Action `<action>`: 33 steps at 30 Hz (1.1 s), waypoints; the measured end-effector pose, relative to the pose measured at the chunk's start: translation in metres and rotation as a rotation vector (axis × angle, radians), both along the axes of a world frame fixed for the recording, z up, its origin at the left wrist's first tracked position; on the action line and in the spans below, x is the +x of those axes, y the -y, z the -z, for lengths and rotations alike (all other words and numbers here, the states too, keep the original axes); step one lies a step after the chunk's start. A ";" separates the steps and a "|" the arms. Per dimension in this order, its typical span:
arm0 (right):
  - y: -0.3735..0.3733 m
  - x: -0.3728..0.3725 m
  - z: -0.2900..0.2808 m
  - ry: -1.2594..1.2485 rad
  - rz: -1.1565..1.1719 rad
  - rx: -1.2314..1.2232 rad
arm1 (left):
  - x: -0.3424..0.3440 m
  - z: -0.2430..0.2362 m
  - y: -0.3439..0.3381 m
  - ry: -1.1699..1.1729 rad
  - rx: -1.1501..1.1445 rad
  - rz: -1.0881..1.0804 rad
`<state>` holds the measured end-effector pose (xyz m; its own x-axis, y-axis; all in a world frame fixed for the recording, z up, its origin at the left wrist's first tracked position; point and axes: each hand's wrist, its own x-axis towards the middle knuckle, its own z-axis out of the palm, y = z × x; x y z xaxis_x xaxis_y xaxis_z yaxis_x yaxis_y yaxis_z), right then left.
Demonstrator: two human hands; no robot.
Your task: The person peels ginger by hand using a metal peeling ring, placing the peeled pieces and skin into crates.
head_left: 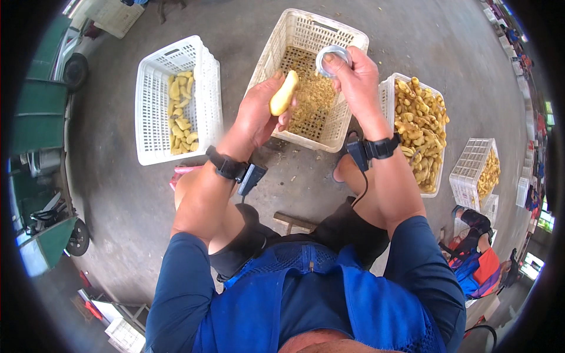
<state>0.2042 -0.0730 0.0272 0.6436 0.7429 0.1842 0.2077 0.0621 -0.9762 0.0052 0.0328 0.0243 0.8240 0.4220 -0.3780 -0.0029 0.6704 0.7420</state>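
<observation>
In my left hand (256,112) is a smooth, pale yellow piece of ginger root (285,95), its fingers curled round the underside. My right hand (361,79) grips a round, silvery ring-shaped scraper (319,60) with the thumb laid over it; its exact kind is unclear. The scraper is a short way right of the ginger, apart from it. Both hands are above a white slatted plastic crate (266,63), whose bottom is strewn with yellowish peel scraps (312,103).
To the left stands a white crate (154,70) with pale peeled ginger (181,126). A crate at the right is heaped with brownish ginger (419,126); another crate (471,167) stands beyond it. A person (479,259) sits at the far right. A green wheeled vehicle (44,115) is at the left.
</observation>
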 end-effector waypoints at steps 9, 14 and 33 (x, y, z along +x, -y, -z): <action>0.003 -0.049 -0.011 -0.220 -0.251 -0.053 | 0.000 0.010 -0.008 0.049 0.078 -0.080; 0.004 -0.057 -0.007 -0.257 -0.299 -0.078 | 0.002 0.011 -0.008 0.026 0.135 -0.058; 0.003 -0.040 -0.004 -0.168 -0.253 -0.048 | -0.002 0.008 -0.008 0.058 0.024 -0.078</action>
